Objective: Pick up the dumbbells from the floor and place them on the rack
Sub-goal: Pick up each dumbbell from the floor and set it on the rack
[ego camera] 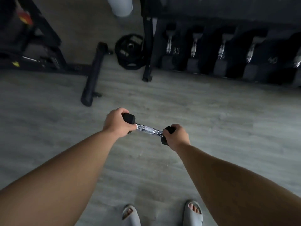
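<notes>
Both hands wrapped around one small dumbbell (149, 129): left hand (116, 123) on one hex head, right hand (176, 136) on the other, chrome handle bare between. It hangs above the floor (211, 115), well short of the rack (228, 51). End grip likely keeps it level for setting onto the rack.

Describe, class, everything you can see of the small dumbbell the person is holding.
The dumbbell is small, with two black hexagonal heads and a shiny knurled metal handle. It is held level above the grey floor, tilted slightly down to the right. The left hand grips one head, the right hand the other; the handle is bare.
</notes>
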Tool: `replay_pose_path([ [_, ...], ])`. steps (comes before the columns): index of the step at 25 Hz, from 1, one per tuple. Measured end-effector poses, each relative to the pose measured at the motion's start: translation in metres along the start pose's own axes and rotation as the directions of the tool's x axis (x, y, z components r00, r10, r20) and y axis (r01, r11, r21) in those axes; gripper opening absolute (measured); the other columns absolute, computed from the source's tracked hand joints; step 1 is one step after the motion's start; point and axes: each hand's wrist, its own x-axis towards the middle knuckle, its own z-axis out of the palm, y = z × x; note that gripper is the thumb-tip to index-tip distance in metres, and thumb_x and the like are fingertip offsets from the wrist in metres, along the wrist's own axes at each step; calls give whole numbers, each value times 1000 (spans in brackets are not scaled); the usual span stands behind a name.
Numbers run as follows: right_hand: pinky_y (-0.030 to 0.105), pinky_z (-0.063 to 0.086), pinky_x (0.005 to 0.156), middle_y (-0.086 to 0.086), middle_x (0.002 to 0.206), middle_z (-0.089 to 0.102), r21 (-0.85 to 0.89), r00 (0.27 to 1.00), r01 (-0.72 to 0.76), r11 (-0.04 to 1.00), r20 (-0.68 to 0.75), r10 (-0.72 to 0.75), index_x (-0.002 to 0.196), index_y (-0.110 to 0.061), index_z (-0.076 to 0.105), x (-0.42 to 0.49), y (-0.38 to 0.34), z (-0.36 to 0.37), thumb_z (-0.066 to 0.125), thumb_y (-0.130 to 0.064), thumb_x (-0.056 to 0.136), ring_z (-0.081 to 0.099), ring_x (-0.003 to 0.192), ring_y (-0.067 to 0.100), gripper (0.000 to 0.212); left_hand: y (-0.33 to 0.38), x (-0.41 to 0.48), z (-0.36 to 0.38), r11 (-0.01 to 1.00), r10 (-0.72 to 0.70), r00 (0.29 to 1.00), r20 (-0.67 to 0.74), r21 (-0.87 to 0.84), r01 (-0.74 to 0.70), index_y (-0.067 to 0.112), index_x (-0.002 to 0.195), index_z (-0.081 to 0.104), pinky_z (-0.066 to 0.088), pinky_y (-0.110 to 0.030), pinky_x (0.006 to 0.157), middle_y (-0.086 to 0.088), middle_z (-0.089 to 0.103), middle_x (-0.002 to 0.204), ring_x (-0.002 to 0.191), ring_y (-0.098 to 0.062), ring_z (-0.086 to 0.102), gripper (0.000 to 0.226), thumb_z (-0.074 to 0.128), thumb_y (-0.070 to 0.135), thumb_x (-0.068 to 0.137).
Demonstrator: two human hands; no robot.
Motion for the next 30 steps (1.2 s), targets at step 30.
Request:
replay_pose_path([
  [30, 45, 61, 83, 7, 101, 67, 896, 884, -176, 408, -39, 465, 107, -19, 59, 178, -387, -252, 89, -27, 61, 66, 90, 25, 56, 558, 314, -217, 446, 733, 592, 334, 421, -790, 23, 132, 58, 50, -37, 75, 4, 49, 111, 97, -24, 58, 77, 91, 32, 62],
])
